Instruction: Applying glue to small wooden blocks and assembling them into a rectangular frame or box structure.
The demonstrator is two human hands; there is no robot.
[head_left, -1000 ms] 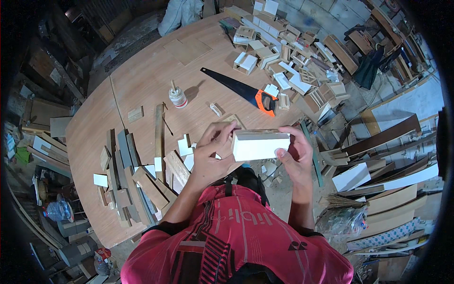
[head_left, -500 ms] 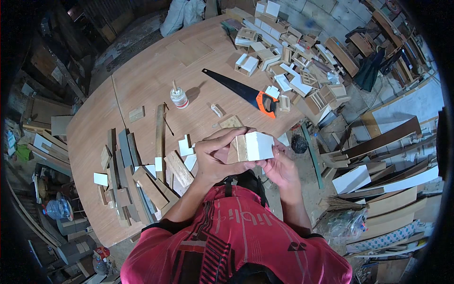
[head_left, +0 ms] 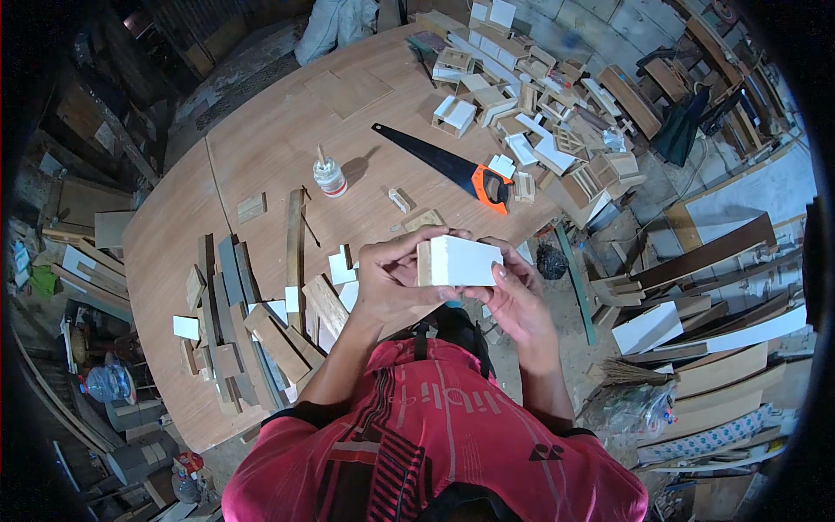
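Observation:
Between my two hands, just over the near edge of the table, I hold a small white-faced wooden box (head_left: 465, 259) with bare wood at its left end. My left hand (head_left: 393, 274) grips that wooden end, fingers along the far side and thumb underneath. At the other end, my right hand (head_left: 513, 296) is closed on the white part, thumb against its front face. The box's underside and far side are hidden. Beyond it on the table lie a small wood piece with a white face (head_left: 399, 200) and a flat wood offcut (head_left: 423, 220).
A handsaw (head_left: 444, 165) with an orange handle lies on the table (head_left: 261, 165). Left of it stands a glue jar (head_left: 330, 177) with a stick in it. Wood strips (head_left: 248, 322) cover the near left. Small wooden boxes (head_left: 539, 130) are heaped at the far right.
Both hands have turned the box, so its long white face now shows more and the bare wooden end less. It remains held between them.

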